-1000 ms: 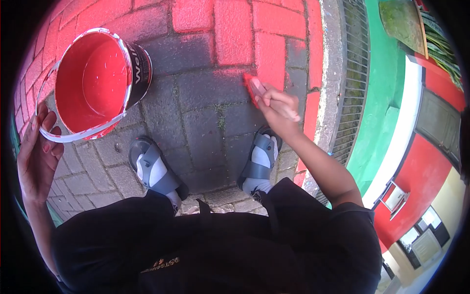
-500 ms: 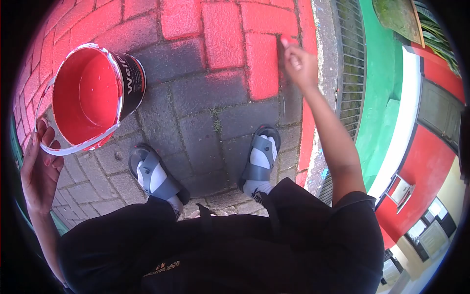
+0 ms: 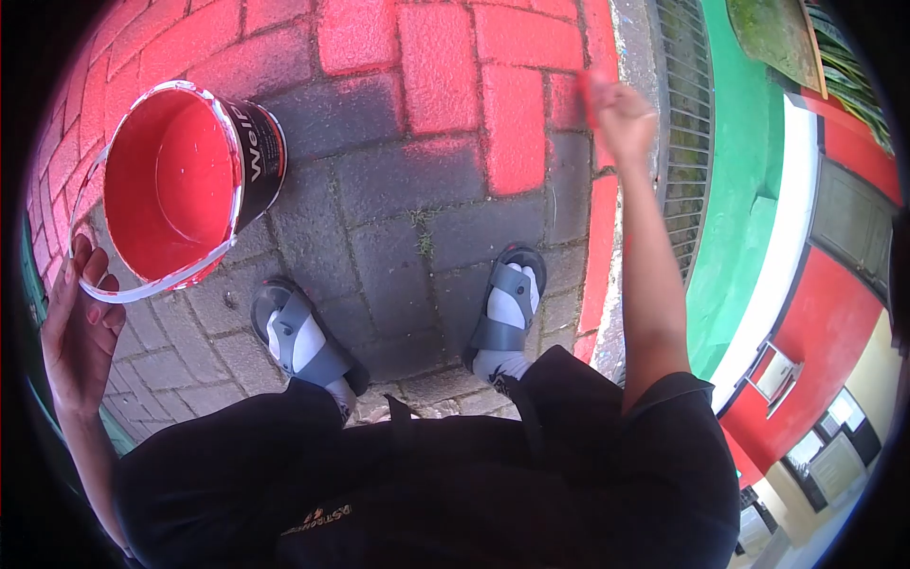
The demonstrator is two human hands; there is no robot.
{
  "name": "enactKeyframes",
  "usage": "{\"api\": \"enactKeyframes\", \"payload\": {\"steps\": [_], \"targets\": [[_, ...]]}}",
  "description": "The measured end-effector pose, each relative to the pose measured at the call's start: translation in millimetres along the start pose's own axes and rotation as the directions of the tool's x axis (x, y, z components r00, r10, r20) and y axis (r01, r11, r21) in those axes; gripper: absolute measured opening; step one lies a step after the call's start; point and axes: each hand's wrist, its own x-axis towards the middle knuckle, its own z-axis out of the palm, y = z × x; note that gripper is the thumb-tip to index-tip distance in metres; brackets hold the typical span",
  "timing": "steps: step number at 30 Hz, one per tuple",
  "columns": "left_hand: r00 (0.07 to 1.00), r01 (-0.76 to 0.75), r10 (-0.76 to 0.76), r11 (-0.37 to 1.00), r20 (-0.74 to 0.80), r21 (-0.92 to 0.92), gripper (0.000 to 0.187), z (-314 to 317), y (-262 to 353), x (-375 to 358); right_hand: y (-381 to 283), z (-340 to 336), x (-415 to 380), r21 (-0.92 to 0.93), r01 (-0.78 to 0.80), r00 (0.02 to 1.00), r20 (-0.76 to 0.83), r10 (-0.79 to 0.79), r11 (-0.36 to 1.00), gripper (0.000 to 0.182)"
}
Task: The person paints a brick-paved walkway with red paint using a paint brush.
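Note:
My left hand [image 3: 81, 327] has its fingers curled around the white handle [image 3: 156, 287] of a paint bucket [image 3: 254, 152]. The bucket is black outside, tilted toward me, with red paint inside and smears on its rim. At the upper right, my right hand [image 3: 627, 121] is closed around a paintbrush [image 3: 590, 100], smeared by motion, with only a red end showing. The brush is over the boundary between a dark paving block [image 3: 569, 185] and the red edge strip [image 3: 602, 213]. Red paint covers the paving blocks [image 3: 436, 66] farther from me.
My sandalled feet [image 3: 308, 332] stand on unpainted grey pavers [image 3: 384, 266]. A pale kerb and a metal drain grate [image 3: 689, 123] run along the right, beside a green strip [image 3: 739, 190] and a red-and-white wall [image 3: 820, 332]. A grass tuft [image 3: 423, 232] grows between pavers.
My right hand has moved right with the brush, toward the kerb. Red now shows on the upper part of the narrow paver beside the edge strip. My left hand and the bucket barely move.

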Motion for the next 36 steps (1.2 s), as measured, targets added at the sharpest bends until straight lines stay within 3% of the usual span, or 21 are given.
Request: {"api": "enactKeyframes", "payload": {"steps": [2, 3, 5, 6, 8, 10, 12, 14, 15, 16, 19, 20, 21, 24, 25, 28, 30, 32, 34, 35, 36], "targets": [[1.000, -0.003, 0.003, 1.000, 0.004, 0.001, 0.046, 0, 3, 1, -8, 24, -28, -0.473, 0.382, 0.923, 0.236, -0.304, 0.794, 0.019], [0.999, 0.009, -0.009, 1.000, 0.052, 0.011, 0.047, -2, 5, 2, -16, 23, -28, -0.472, 0.382, 0.923, 0.234, -0.305, 0.795, 0.019], [0.995, 0.022, -0.024, 1.000, 0.096, 0.020, 0.047, -3, 6, 2, -29, 20, -25, -0.297, 0.005, 0.992, 0.119, 0.031, 0.955, 0.020], [0.996, 0.020, -0.023, 0.999, 0.086, 0.033, 0.048, -1, 6, 2, -24, 16, -19, -0.298, 0.004, 0.992, 0.121, 0.033, 0.955, 0.020], [0.996, 0.018, -0.022, 0.999, 0.082, 0.047, 0.048, 2, 4, 2, -3, -6, 5, 0.107, -0.320, 0.947, 0.074, 0.313, 0.941, 0.022], [0.998, -0.018, 0.020, 0.999, -0.053, 0.032, 0.050, 4, 0, 2, 24, -27, 26, 0.084, -0.295, 0.955, 0.004, 0.296, 0.952, 0.023], [1.000, -0.012, 0.012, 0.999, -0.001, 0.041, 0.050, -5, 2, 3, 13, -23, 32, 0.065, -0.270, 0.960, -0.055, 0.274, 0.961, 0.024], [0.998, 0.008, -0.011, 0.999, 0.055, 0.052, 0.050, -5, 2, 3, -2, -24, 32, -0.310, 0.017, 0.998, -0.052, -0.035, 0.951, 0.024], [1.000, 0.006, -0.006, 0.999, -0.012, 0.031, 0.050, 0, 1, 1, -6, -9, 27, -0.589, 0.126, 0.992, 0.052, -0.118, 0.798, 0.026], [0.997, -0.001, 0.002, 1.000, -0.077, 0.009, 0.050, 4, 0, 1, -8, 9, 11, -0.705, 0.220, 0.974, 0.121, -0.191, 0.675, 0.029], [0.999, -0.007, 0.007, 1.000, -0.034, 0.020, 0.048, 2, 2, 2, -28, 19, -12, -0.481, 0.316, 0.945, 0.233, -0.228, 0.818, 0.023], [0.999, -0.004, 0.005, 1.000, -0.035, 0.022, 0.048, 2, 2, 1, -45, 14, -9, -0.256, 0.031, 0.988, 0.152, 0.009, 0.966, 0.024], [1.000, -0.004, 0.004, 1.000, -0.008, 0.019, 0.048, 1, 2, 2, -54, 8, -7, 0.001, -0.263, 0.956, 0.133, 0.260, 0.965, 0.030], [1.000, -0.005, 0.004, 1.000, 0.025, 0.023, 0.048, -1, 1, 3, 25, -20, 26, 0.135, -0.386, 0.923, 0.069, 0.380, 0.913, 0.033], [1.000, -0.005, 0.004, 1.000, 0.023, 0.031, 0.048, -3, 1, 2, 27, -31, 34, 0.139, -0.384, 0.923, 0.070, 0.378, 0.913, 0.033], [0.995, 0.017, -0.018, 1.000, 0.096, 0.013, 0.048, -9, 3, 1, 26, -34, 44, -0.147, -0.225, 0.974, -0.065, 0.218, 0.963, 0.028], [0.998, 0.016, -0.016, 1.000, 0.054, 0.006, 0.048, -7, 0, 0, 17, -18, 34, -0.419, 0.206, 0.978, 0.127, -0.168, 0.884, 0.019], [1.000, 0.000, 0.000, 1.000, 0.013, -0.002, 0.048, -4, 0, 1, 6, 11, -3, -0.484, 0.141, 0.978, 0.205, -0.044, 0.864, 0.025], [0.999, 0.002, -0.003, 1.000, 0.051, 0.019, 0.048, -4, 3, 1, -17, 17, -8, -0.143, 0.103, 0.966, 0.251, -0.065, 0.984, 0.027], [0.999, 0.004, -0.005, 1.000, 0.047, 0.021, 0.048, -4, 3, 0, -22, 15, -4, -0.140, 0.101, 0.965, 0.254, -0.063, 0.985, 0.027], [0.999, 0.002, -0.003, 1.000, 0.034, 0.016, 0.048, -2, 2, 0, -24, 8, 1, -0.027, -0.105, 0.975, 0.195, 0.108, 0.994, 0.027]]}}
